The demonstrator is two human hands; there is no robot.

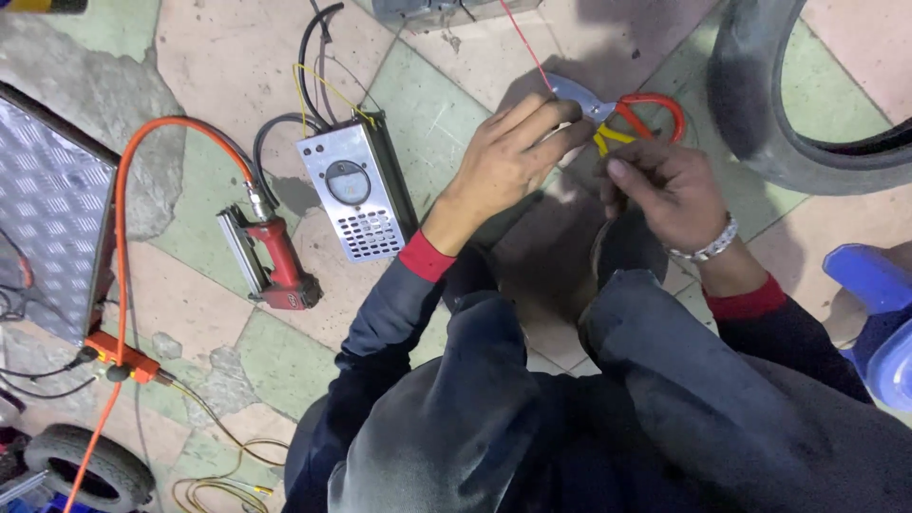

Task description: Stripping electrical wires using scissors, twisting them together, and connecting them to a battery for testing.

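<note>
Head camera, single view: looks steeply down from close above the knees onto the tiled floor (204, 313).

- Round gauge face (348, 181), pale grey behind glass, set in the top of a silver metal box (366, 233) lying on the floor left of centre, with a ventilation grille below it.
- No packages, labels or signs can be made out.

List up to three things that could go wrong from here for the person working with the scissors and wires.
1. The left hand has its fingers on the blades of the red-handled scissors; a slip could cut them.
2. The thin red wire might be nicked where it meets the blades.
3. The orange hose looping across the floor could snag a foot.
</note>
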